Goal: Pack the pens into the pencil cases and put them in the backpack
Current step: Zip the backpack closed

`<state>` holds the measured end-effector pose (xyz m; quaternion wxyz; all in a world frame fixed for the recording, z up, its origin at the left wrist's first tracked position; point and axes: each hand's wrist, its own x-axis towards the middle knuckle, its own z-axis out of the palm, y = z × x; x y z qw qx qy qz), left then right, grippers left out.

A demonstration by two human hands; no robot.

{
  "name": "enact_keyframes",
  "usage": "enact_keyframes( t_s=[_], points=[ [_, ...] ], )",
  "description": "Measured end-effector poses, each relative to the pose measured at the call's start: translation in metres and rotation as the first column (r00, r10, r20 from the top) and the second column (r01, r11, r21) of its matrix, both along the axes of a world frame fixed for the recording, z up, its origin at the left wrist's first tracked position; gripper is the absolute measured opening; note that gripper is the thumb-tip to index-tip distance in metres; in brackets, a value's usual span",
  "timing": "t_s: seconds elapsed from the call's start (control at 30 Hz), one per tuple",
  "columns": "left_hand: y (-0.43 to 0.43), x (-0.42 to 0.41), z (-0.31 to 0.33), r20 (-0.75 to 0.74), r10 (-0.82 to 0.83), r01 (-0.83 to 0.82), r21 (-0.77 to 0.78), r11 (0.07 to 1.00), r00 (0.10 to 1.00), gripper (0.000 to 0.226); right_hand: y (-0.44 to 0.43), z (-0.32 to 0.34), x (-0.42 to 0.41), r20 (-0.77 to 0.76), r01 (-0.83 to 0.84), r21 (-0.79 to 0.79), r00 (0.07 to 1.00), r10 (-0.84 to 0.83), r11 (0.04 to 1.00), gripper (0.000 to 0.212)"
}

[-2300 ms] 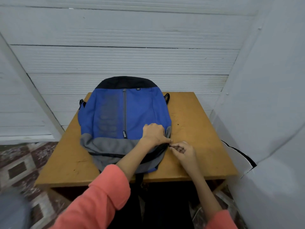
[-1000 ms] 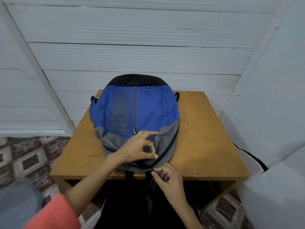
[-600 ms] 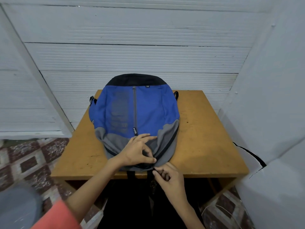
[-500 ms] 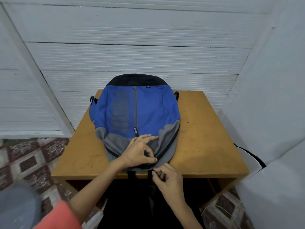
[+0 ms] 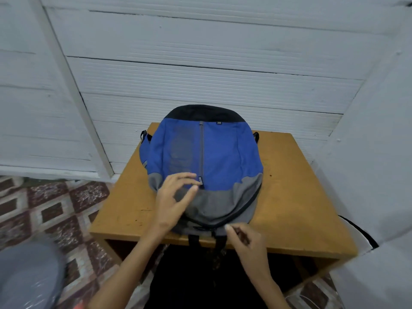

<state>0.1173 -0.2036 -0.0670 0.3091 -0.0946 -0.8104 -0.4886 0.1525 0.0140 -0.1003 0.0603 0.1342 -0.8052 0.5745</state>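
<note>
Blue over grey, the backpack [image 5: 223, 157] lies flat on the wooden table [image 5: 294, 197], its black end toward the wall [image 5: 200, 74]. I see the left hand [image 5: 174, 201] spread loosely over its lower half (touching or hovering, too blurred to say). The right hand [image 5: 245, 239] curls at the near edge; I cannot tell whether it pinches anything.

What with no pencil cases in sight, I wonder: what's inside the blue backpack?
Nothing inside shows. The backpack lies flat on the wooden table, its zip looking closed, and its fabric covers whatever it holds.
</note>
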Motion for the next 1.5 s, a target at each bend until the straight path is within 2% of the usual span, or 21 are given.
enact_keyframes(
  t_s=[0.07,0.13,0.17,0.2,0.27,0.33,0.43,0.53,0.63,0.73,0.77,0.8,0.87,0.9,1.03,1.1,1.2,1.27,1.33,1.43,1.5],
  points=[
    [-0.027,0.003,-0.004,0.012,0.202,-0.198,0.243,0.95,0.979,0.012,0.003,0.012,-0.017,-0.042,0.045,-0.077,0.998,-0.049,0.996,0.033],
    [-0.057,-0.002,-0.013,0.157,0.336,-0.37,0.452,0.812,0.929,0.019,0.0,0.025,-0.039,-0.071,0.044,-0.082,0.996,-0.05,0.996,0.035],
    [-0.073,-0.008,-0.022,0.238,0.367,-0.438,0.491,0.753,0.899,0.022,-0.007,0.031,-0.051,-0.081,0.031,-0.07,0.996,-0.037,0.997,0.033],
    [-0.089,-0.014,-0.032,0.325,0.365,-0.487,0.502,0.715,0.872,0.024,-0.015,0.036,-0.063,-0.081,0.015,-0.047,0.996,-0.019,0.999,0.028],
    [-0.108,-0.025,-0.049,0.472,0.254,-0.502,0.532,0.682,0.844,0.027,-0.034,0.047,-0.084,-0.056,-0.026,0.015,0.998,0.027,1.0,0.018],
    [-0.117,-0.032,-0.058,0.538,0.131,-0.474,0.571,0.67,0.833,0.03,-0.062,0.057,-0.105,-0.037,-0.117,0.091,0.992,0.121,0.989,0.013],
    [-0.11,-0.039,-0.054,0.565,0.068,-0.421,0.523,0.742,0.822,0.032,-0.108,0.066,-0.128,0.015,-0.223,0.261,0.974,0.227,0.939,0.019],
    [-0.104,-0.046,-0.044,0.574,0.028,-0.343,0.45,0.825,0.818,0.033,-0.155,0.073,-0.142,0.111,-0.299,0.411,0.954,0.279,0.861,0.045],
    [-0.1,-0.049,-0.039,0.552,0.037,-0.286,0.371,0.883,0.833,0.037,-0.193,0.076,-0.153,0.255,-0.334,0.492,0.938,0.234,0.804,0.075],
    [-0.094,-0.052,-0.036,0.505,0.026,-0.255,0.389,0.885,0.863,0.036,-0.216,0.072,-0.168,0.326,-0.309,0.609,0.937,0.125,0.731,0.103],
    [-0.092,-0.055,-0.036,0.49,0.026,-0.248,0.395,0.885,0.871,0.036,-0.218,0.07,-0.172,0.336,-0.302,0.641,0.937,0.096,0.706,0.104],
    [-0.091,-0.057,-0.036,0.483,0.024,-0.242,0.395,0.886,0.875,0.035,-0.218,0.066,-0.176,0.335,-0.292,0.663,0.939,0.075,0.689,0.094],
    [-0.094,-0.059,-0.041,0.495,0.017,-0.248,0.406,0.88,0.868,0.04,-0.218,0.057,-0.186,0.299,-0.257,0.682,0.952,0.06,0.685,0.049],
    [-0.096,-0.06,-0.043,0.504,0.003,-0.241,0.407,0.881,0.864,0.044,-0.216,0.054,-0.191,0.289,-0.238,0.658,0.956,0.053,0.714,0.035],
    [-0.096,-0.06,-0.055,0.481,-0.03,-0.167,0.36,0.918,0.876,0.038,-0.206,0.041,-0.209,0.405,-0.298,0.423,0.907,0.116,0.855,0.033],
    [-0.092,-0.058,-0.059,0.465,-0.009,-0.158,0.32,0.934,0.885,0.035,-0.201,0.037,-0.213,0.416,-0.31,0.389,0.899,0.135,0.868,0.023],
    [-0.087,-0.057,-0.056,0.44,0.063,-0.216,0.309,0.926,0.896,0.03,-0.2,0.03,-0.216,0.408,-0.312,0.355,0.9,0.154,0.881,0.024],
    [-0.089,-0.061,-0.05,0.438,0.096,-0.247,0.303,0.92,0.894,0.035,-0.2,0.027,-0.215,0.407,-0.313,0.334,0.899,0.164,0.889,0.027],
    [-0.091,-0.066,-0.045,0.432,0.087,-0.209,0.242,0.948,0.897,0.04,-0.199,0.025,-0.215,0.415,-0.313,0.314,0.894,0.167,0.896,0.024],
    [-0.097,-0.073,-0.044,0.435,0.133,-0.183,0.073,0.98,0.89,0.026,-0.198,0.026,-0.212,0.408,-0.314,0.315,0.897,0.17,0.896,0.022],
    [-0.099,-0.075,-0.043,0.443,0.188,-0.238,0.06,0.969,0.877,0.012,-0.199,0.027,-0.211,0.389,-0.294,0.332,0.908,0.154,0.896,0.03]
  ],
)
